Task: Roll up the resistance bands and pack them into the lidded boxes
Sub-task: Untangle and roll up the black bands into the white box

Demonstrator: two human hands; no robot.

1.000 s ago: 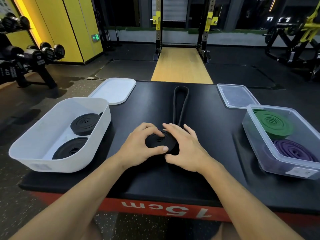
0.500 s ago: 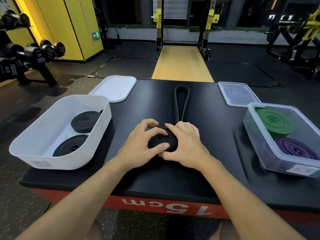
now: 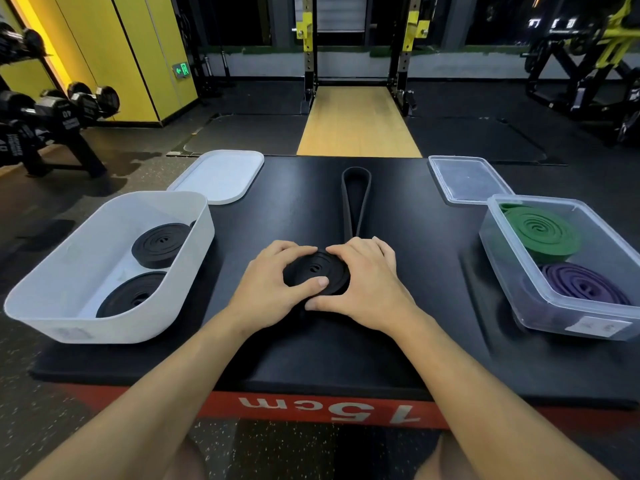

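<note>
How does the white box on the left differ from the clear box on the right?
The white box has opaque walls; the clear box is see-through. The white box holds a far black roll and a near black roll; the clear box holds a green roll and a purple roll. Both stand open, the white lid and the clear lid lying behind them.
</note>
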